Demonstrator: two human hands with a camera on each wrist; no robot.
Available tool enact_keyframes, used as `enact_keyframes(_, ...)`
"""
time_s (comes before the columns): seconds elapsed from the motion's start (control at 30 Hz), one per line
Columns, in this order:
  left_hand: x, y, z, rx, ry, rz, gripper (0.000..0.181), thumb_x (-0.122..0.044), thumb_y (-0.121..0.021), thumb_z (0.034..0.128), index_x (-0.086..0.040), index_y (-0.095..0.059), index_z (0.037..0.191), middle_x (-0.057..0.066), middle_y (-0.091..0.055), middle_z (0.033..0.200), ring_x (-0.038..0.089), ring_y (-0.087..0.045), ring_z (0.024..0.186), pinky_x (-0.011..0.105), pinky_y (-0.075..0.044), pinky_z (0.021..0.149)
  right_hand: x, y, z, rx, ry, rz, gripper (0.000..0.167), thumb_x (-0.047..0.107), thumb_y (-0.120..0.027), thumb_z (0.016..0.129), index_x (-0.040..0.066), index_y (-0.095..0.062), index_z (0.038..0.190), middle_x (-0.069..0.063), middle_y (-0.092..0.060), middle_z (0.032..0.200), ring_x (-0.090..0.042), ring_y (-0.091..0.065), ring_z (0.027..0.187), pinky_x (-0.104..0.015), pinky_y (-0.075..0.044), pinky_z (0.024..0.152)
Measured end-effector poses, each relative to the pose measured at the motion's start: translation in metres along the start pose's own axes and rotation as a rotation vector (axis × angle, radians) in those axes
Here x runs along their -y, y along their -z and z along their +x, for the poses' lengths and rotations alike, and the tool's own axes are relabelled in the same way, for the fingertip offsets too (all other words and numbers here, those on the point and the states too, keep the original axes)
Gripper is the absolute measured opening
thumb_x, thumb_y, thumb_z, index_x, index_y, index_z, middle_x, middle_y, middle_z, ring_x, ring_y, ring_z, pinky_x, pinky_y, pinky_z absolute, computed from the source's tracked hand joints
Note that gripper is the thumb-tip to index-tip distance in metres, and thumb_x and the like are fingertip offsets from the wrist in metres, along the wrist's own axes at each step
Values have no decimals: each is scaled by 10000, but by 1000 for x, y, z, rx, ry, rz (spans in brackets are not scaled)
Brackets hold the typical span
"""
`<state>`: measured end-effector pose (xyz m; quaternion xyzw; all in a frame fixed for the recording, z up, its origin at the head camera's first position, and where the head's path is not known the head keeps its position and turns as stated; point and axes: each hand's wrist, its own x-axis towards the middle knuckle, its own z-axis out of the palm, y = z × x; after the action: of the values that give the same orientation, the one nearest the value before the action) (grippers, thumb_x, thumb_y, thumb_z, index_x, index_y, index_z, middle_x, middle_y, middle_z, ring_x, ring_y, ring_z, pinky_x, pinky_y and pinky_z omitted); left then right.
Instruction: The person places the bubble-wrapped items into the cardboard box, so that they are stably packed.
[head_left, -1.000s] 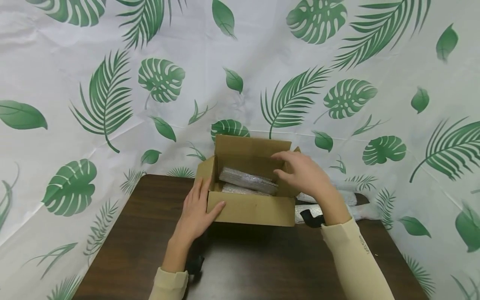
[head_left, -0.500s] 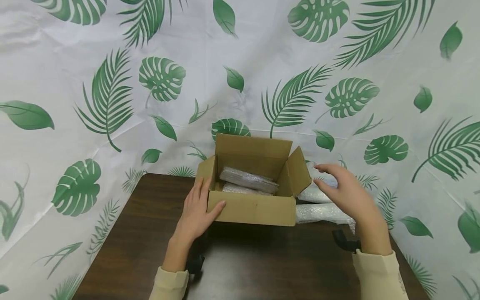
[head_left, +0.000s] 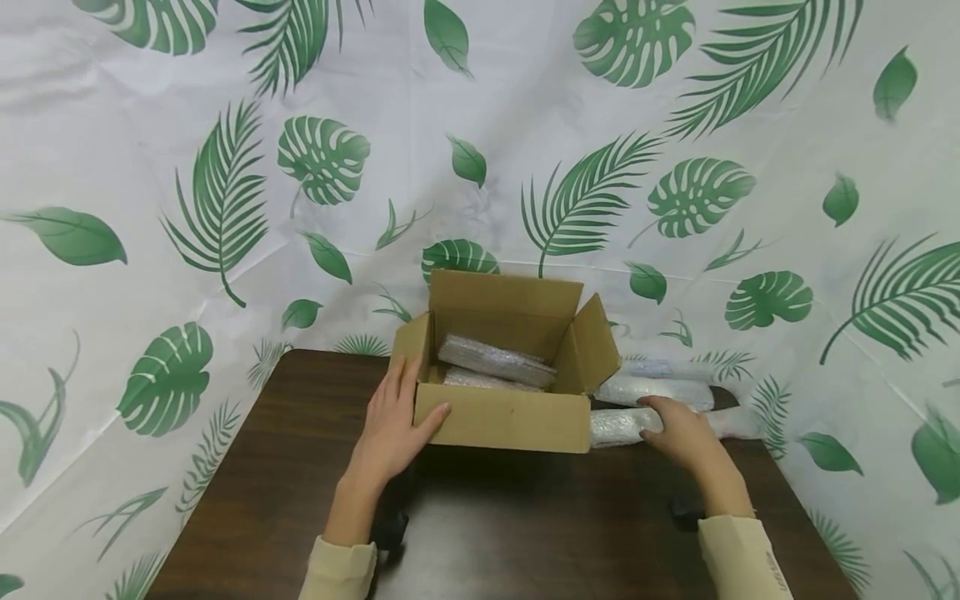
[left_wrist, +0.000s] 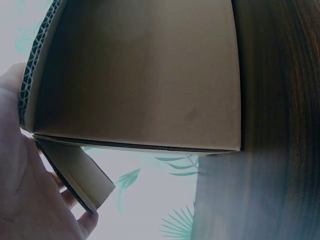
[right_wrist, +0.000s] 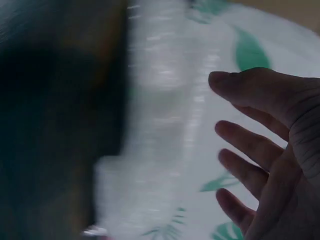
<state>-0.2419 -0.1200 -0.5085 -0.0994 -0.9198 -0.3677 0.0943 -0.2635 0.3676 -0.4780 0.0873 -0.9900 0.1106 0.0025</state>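
Observation:
A cardboard box (head_left: 504, 419) stands with its flaps raised; inside lie bubble-wrapped packages (head_left: 495, 360). My left hand (head_left: 390, 425) holds its front left corner, thumb over the front flap and fingers along the left side flap (left_wrist: 80, 172). In the left wrist view, the fingertips show past that flap. My right hand (head_left: 684, 435) is at a bubble-wrapped roll (head_left: 618, 426) right of the box. In the right wrist view, its fingers are spread and bent a little beside the blurred bubble wrap (right_wrist: 160, 110); contact cannot be told.
More bubble-wrapped rolls (head_left: 656, 392) lie behind the right hand, near the back right of the dark wooden table (head_left: 525, 525). A white sheet with green leaves (head_left: 495, 208) hangs behind the table.
My right hand has moved from above the box out to the right, then down to the front bubble-wrapped roll. The left hand and the box keep their places.

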Motion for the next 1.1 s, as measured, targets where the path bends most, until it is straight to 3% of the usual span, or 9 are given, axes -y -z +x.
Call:
enact_keyframes(0.13, -1, -1, -2, 1, 0, -6, 957, -705, -562, 1024, -263, -124, 1752, 158, -120, 1812, 439, -177, 1655, 699, -190, 1301, -10, -20, 0, 20, -41, 9, 571, 129, -779, 898, 13, -626, 1436, -278, -636, 1460, -541, -555, 1370, -841, -337, 1036)
enact_keyframes(0.37, -1, 1, -2, -1, -2, -5, 962, -711, -564, 1020, -284, -110, 1752, 149, -119, 1813, 433, -176, 1656, 699, -194, 1300, -13, -39, 3, 38, -70, -33, 603, 154, -796, 911, 64, -599, 1474, -271, -588, 1520, -573, -519, 1374, -837, -352, 1022)
enact_keyframes(0.63, -1, 2, -1, -9, -9, 1, 961, -708, -567, 1020, -287, -111, 1753, 164, -133, 1808, 442, -190, 1650, 702, -202, 1297, -8, -46, 6, 88, -78, -90, 634, 243, -843, 889, 131, -630, 1475, -299, -569, 1467, -600, -491, 1353, -827, -373, 1014)
enact_keyframes(0.8, -1, 3, 0, -9, -7, -4, 963, -707, -568, 1019, -284, -110, 1753, 163, -130, 1808, 439, -180, 1654, 699, -194, 1301, -6, -48, 8, 123, -73, -94, 663, 132, -818, 877, 114, -607, 1506, -290, -567, 1493, -586, -473, 1383, -829, -372, 1026)
enact_keyframes(0.9, -1, 3, 0, -6, -3, -5, 968, -717, -560, 1017, -283, -106, 1753, 155, -121, 1812, 434, -172, 1657, 696, -186, 1304, -7, -52, 8, 113, -69, -101, 679, 67, -801, 852, 102, -604, 1501, -268, -580, 1520, -570, -482, 1394, -825, -374, 1036)
enact_keyframes(1.1, 1, 0, 0, -9, -5, -7, 971, -733, -551, 1014, -290, -104, 1753, 144, -113, 1816, 432, -169, 1660, 703, -186, 1301, -10, -51, 9, 56, -33, -108, 564, 101, -825, 852, 99, -654, 1389, -219, -674, 1430, -530, -567, 1333, -792, -375, 1030)
